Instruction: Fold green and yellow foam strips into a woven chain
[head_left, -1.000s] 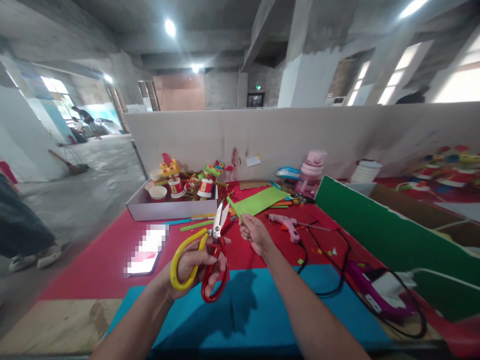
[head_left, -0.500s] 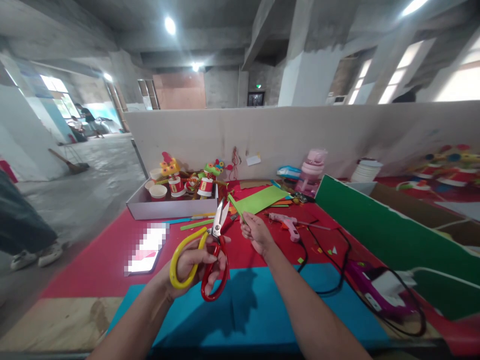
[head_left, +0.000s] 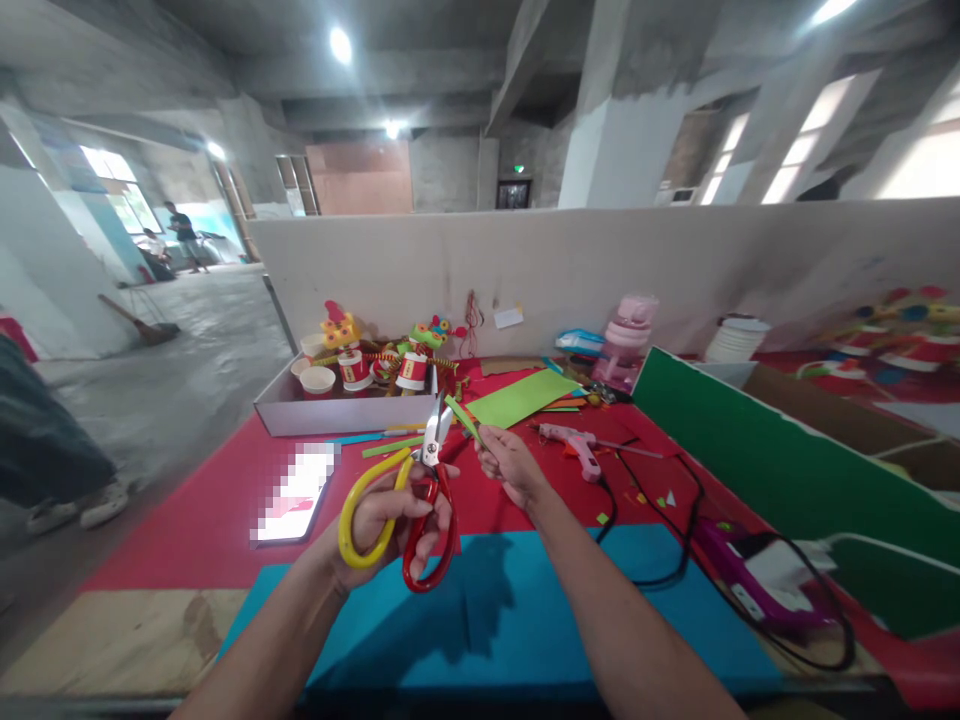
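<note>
My left hand (head_left: 397, 515) is closed round the handles of a pair of scissors (head_left: 432, 440), one loop yellow and the other red, with the slightly parted blades pointing up and away. My right hand (head_left: 510, 465) pinches a narrow green paper strip (head_left: 463, 416), whose free end slants up to the left beside the blades. I cannot tell whether blade and strip touch. Beyond my right hand lies a larger sheet of green paper (head_left: 525, 398). Blue sheets (head_left: 570, 590) cover the table under my forearms.
A phone (head_left: 296, 495) lies at the left. Behind it, a white box (head_left: 345, 417) holds paper-cup figures (head_left: 411, 370). At the right are a pink glue gun (head_left: 574, 448) with a black cord, a purple power strip (head_left: 757, 580) and a green-sided box (head_left: 750, 480).
The scissor blades have closed somewhat. The strip's free end has shifted left and slightly down, closer to the blades. Both hands stay in nearly the same place.
</note>
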